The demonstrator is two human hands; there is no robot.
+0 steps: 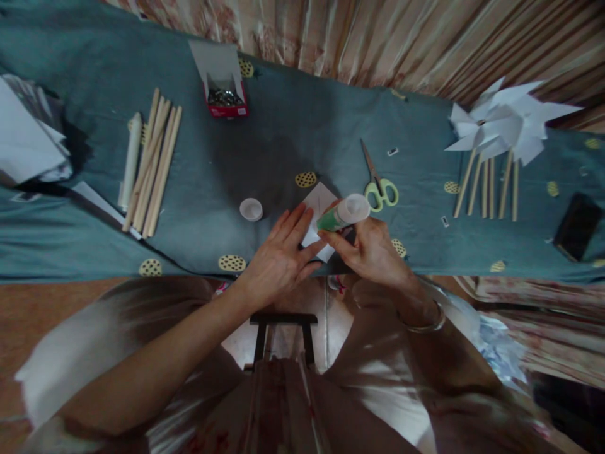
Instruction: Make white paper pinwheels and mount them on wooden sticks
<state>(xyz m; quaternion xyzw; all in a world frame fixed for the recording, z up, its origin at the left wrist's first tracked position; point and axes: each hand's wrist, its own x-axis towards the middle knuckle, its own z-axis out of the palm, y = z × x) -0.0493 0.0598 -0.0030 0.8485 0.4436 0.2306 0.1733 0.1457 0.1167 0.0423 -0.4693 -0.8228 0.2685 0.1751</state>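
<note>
A small folded white paper (pixel 319 197) lies near the table's front edge. My left hand (pixel 282 254) rests flat on the left part of the paper, its fingers spread. In my right hand (pixel 373 247) is a green and white glue stick (pixel 344 212), held tilted over the paper; the hand hides part of the paper, and the contact point cannot be made out. A round white cap (pixel 251 209) stands to the left of my left hand. Green-handled scissors (pixel 379 189) lie just beyond my right hand.
On the left of the table (pixel 288 120) are wooden sticks (pixel 155 164), a white tube (pixel 132 157) and stacked papers (pixel 28 135). A red box (pixel 227 108) of metal pieces stands at the back. White paper pinwheels (pixel 513 120) and a black phone (pixel 577 226) are at right.
</note>
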